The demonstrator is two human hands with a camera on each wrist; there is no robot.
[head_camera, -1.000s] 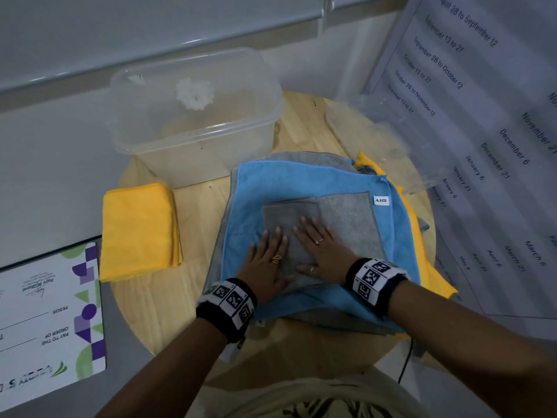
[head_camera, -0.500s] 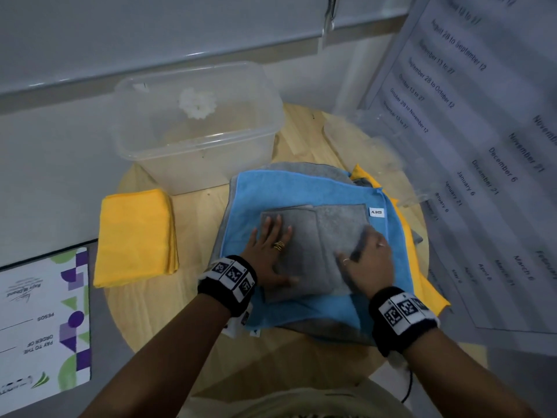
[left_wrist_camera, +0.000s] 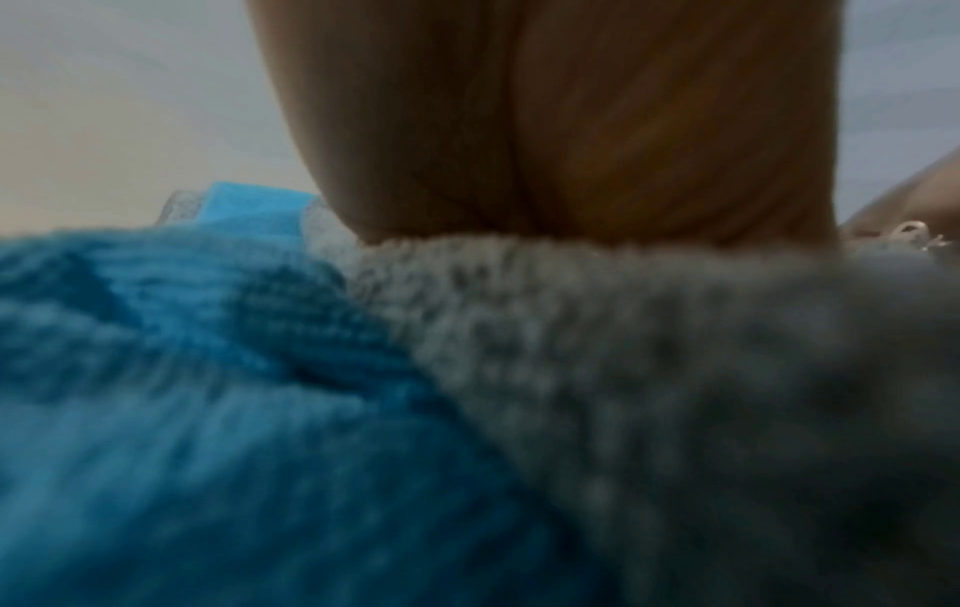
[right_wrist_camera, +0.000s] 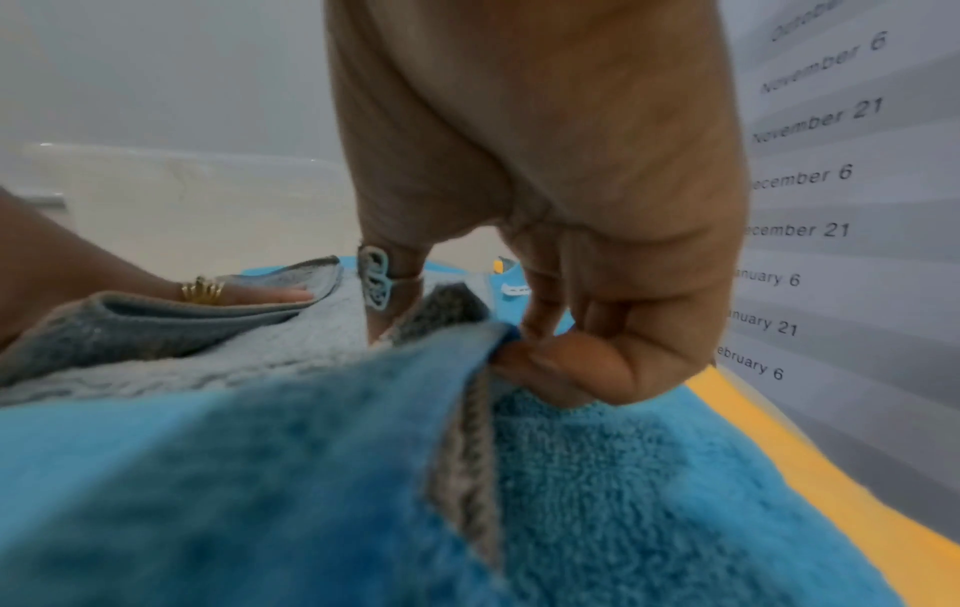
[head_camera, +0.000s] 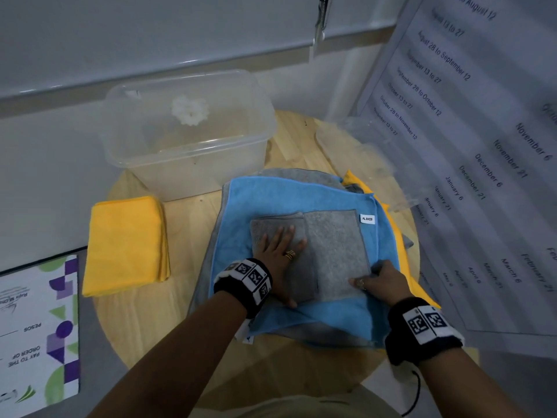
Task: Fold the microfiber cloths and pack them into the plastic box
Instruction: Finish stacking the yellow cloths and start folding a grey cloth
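Observation:
A partly folded grey cloth (head_camera: 331,245) lies on a spread blue cloth (head_camera: 301,194), which tops a pile of more cloths on the round wooden table (head_camera: 187,297). My left hand (head_camera: 280,245) presses flat, fingers straight, on the folded left part of the grey cloth. In the left wrist view the palm (left_wrist_camera: 571,123) rests on that grey cloth (left_wrist_camera: 675,369). My right hand (head_camera: 366,280) pinches its near right corner. The right wrist view shows the fingertips (right_wrist_camera: 514,349) gripping the grey edge (right_wrist_camera: 467,451), with a ridge of blue cloth (right_wrist_camera: 311,451) raised beside it. The clear plastic box (head_camera: 187,131) stands behind, open.
A folded yellow cloth (head_camera: 126,245) lies left of the pile. A clear lid (head_camera: 361,146) rests at the table's back right. A poster with dates (head_camera: 482,146) leans on the right. A printed card (head_camera: 39,327) sits at the lower left. Yellow cloth (head_camera: 401,251) pokes out under the pile.
My right hand left the middle of the grey cloth, slid to its near right corner and pinched it. The left hand stays flat on the left part.

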